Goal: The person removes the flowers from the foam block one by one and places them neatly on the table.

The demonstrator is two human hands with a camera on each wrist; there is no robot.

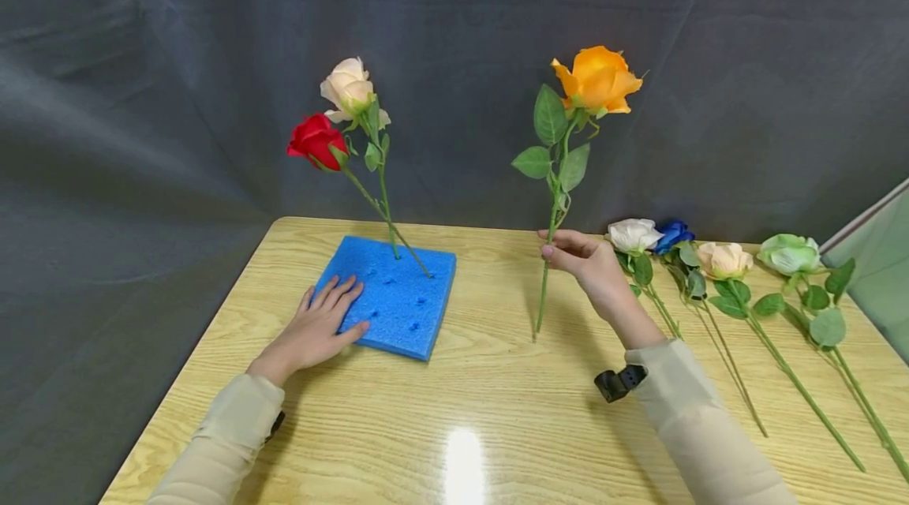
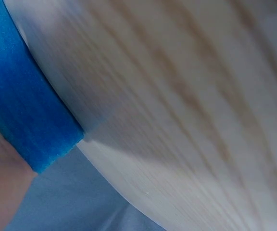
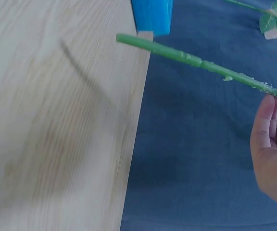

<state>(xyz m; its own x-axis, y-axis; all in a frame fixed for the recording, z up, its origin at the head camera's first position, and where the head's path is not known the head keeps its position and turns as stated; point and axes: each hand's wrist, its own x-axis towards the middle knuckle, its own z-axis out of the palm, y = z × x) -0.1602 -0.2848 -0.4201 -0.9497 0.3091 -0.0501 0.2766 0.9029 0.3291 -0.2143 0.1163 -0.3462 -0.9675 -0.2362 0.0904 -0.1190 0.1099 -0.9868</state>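
Observation:
My right hand [image 1: 585, 264] pinches the green stem of an orange artificial rose [image 1: 596, 83], holding it upright with the bloom high. In the right wrist view the lower stem [image 3: 191, 58] sticks out past the fingers, its cut end free above the wood. My left hand [image 1: 316, 331] lies with fingers spread on the left part of a blue foam block [image 1: 398, 331] that has several small holes. A red rose [image 1: 316, 142] and a cream rose [image 1: 349, 87] stand in the block's back part, their stems crossing. In the left wrist view the block's corner [image 2: 37, 115] shows beside the hand.
On the table's right side lie a white rose [image 1: 634, 235], a blue rose [image 1: 673, 235], a peach rose [image 1: 724, 260] and a pale green rose [image 1: 790, 254], stems toward the front. A dark curtain [image 1: 454, 79] hangs behind the wooden table [image 1: 497, 394].

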